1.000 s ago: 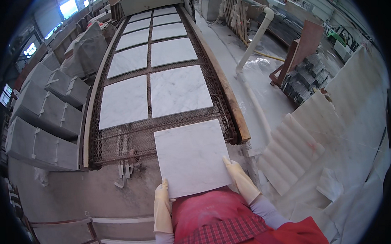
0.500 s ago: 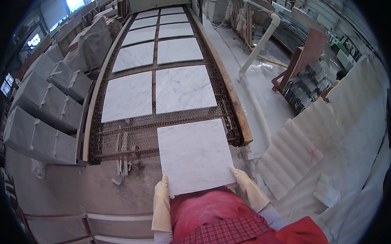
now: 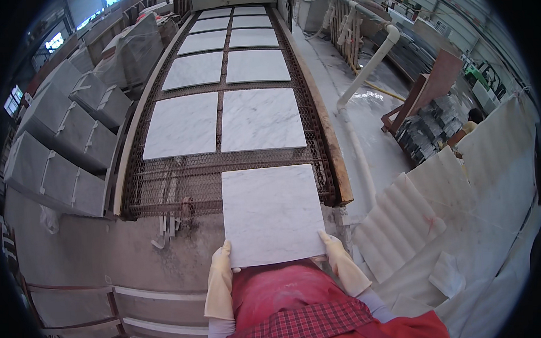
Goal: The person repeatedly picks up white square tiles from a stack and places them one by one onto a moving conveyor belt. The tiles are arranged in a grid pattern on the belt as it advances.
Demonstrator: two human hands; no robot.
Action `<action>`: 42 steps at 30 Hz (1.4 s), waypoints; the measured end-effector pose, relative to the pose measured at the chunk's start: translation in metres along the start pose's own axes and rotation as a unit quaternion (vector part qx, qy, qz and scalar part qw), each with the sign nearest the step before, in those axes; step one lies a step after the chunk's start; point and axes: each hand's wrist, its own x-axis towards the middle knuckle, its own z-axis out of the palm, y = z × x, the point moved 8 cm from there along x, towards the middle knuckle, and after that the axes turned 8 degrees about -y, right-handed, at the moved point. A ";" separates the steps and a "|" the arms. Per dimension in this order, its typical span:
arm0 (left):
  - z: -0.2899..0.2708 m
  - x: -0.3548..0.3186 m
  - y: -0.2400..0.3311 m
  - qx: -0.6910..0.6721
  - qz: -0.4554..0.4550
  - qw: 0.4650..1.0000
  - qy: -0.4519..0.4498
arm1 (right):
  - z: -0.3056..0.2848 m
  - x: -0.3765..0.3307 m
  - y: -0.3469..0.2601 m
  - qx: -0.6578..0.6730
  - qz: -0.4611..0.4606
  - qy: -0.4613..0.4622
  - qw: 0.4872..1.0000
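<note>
A square white marble tile with faint grey veins is held in front of my red apron. My left hand, in a cream rubber glove, grips its near left corner, thumb along the edge. At the near right corner my right hand, gloved the same way, closes on the edge. The fingers under the tile are mostly hidden. Its far edge overlaps the near end of a mesh conveyor in view; whether it touches the mesh I cannot tell. Two rows of similar tiles lie on the belt, the nearest being one marble tile and its left neighbour.
Wooden rails edge the conveyor. Strapped grey slab stacks stand to its left. On the right are a white pipe, corrugated pale sheeting and a stack of dark stone pieces. A slatted rack sits at lower left.
The tiles on the belt have shifted slightly away from me, and the view has turned a little. Both hands keep their hold on the marble tile, which sits a bit straighter.
</note>
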 end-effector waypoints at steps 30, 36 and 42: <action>-0.004 0.011 -0.019 -0.201 0.041 0.967 -0.151 | 0.008 0.014 -0.006 -0.006 0.013 -0.016 1.000; 0.018 -0.003 -0.015 -0.322 0.090 0.915 -0.224 | 0.008 0.018 -0.009 -0.022 0.009 -0.002 1.000; 0.026 -0.003 -0.016 -0.435 0.080 0.859 -0.257 | 0.012 0.011 -0.016 -0.030 0.026 0.016 0.999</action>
